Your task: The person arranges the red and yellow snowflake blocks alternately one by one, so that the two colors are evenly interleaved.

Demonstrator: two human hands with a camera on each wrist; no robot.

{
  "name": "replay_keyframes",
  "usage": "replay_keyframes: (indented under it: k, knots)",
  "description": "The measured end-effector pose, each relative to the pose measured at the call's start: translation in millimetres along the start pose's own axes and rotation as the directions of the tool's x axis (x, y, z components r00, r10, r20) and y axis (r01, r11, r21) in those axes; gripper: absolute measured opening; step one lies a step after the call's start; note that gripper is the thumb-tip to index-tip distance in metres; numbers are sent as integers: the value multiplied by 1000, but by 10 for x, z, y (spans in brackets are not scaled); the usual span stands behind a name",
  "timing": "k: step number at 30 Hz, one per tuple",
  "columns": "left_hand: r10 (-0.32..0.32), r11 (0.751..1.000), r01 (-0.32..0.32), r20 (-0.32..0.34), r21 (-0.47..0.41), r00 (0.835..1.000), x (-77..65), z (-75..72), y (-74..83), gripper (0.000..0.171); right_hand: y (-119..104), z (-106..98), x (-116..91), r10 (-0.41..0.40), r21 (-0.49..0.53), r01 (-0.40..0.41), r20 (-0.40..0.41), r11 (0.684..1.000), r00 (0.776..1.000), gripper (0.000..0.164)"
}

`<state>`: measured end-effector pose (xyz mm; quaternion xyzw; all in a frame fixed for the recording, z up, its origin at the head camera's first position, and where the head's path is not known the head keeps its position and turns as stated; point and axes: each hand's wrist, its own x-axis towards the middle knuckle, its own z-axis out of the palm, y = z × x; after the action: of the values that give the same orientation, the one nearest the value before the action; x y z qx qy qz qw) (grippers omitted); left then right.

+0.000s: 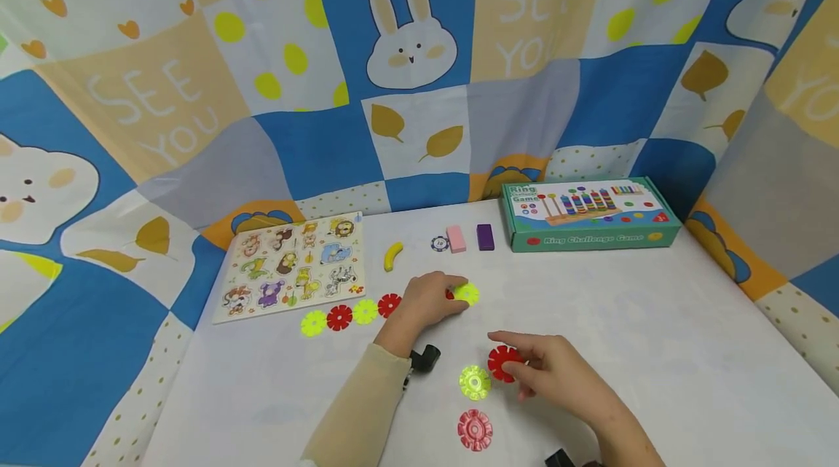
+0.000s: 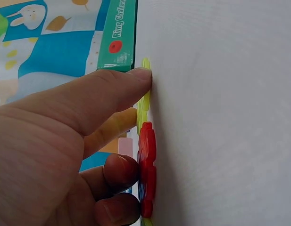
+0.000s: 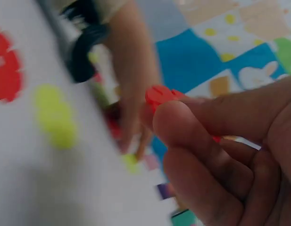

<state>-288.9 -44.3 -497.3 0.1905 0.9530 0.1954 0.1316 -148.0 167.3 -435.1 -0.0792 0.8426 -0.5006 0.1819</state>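
Observation:
My left hand [image 1: 424, 301] pinches a yellow-green flower-shaped disc [image 1: 468, 293] between thumb and forefinger, at the right end of a row of discs. The left wrist view shows its other fingertips against a red disc [image 2: 147, 169] beside it. Part of the row lies hidden under this hand. Nearer the front, my right hand [image 1: 560, 372] holds another red notched disc [image 1: 501, 363] between thumb and fingers, raised over the table. Just left of it lies a loose yellow-green disc [image 1: 475, 382], with a red one [image 1: 475, 430] closer to me.
Alternating yellow-green and red discs [image 1: 339, 318] run along below an animal puzzle board [image 1: 223, 312]. Farther back are a toy banana [image 1: 392, 256], a round patterned chip [image 1: 439, 243], a pink block [image 1: 456, 239], a purple block [image 1: 485, 237] and a green game box [image 1: 590, 240]. A printed cloth hangs behind.

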Motion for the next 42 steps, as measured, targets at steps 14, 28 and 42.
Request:
replay_keyframes:
  k: [14,28,42]
  knots:
    - [-5,1000,5,13,-14,1000,6,-9,13,51,-609,-736,-5,-151,67,172,-242,983,958,42]
    - [-5,1000,5,10,-12,1000,19,21,-5,51,-96,-678,794,25,129,14,-290,991,957,55]
    - [-14,1000,14,15,-24,1000,17,7,-4,52,363,-341,1209,92,-120,-111,-159,986,983,49]
